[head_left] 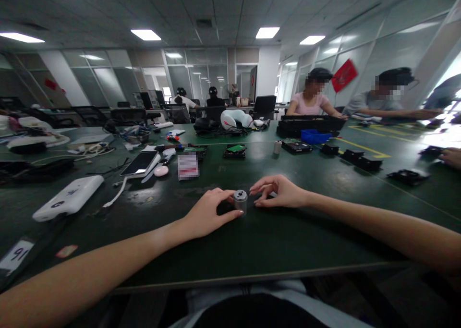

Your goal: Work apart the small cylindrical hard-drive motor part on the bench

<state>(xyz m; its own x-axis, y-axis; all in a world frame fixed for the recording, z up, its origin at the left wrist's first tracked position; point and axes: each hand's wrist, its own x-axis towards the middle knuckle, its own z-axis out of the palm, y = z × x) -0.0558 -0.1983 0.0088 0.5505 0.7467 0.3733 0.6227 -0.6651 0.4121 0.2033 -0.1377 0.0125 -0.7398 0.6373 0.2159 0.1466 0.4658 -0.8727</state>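
A small silver metal cylinder (240,200) stands upright on the dark green table (252,241), close to its near edge. My left hand (209,215) wraps around it from the left, thumb and fingers touching its side. My right hand (275,192) rests on the table just right of the cylinder, fingers curled and pinched over something small that I cannot make out.
A white device (68,198) with a cable lies at the left. A phone (139,164), a pink-white card (188,166), a green circuit board (235,150), a blue bin (315,136) and black parts (362,161) sit farther back. Two people (313,100) work at the far right.
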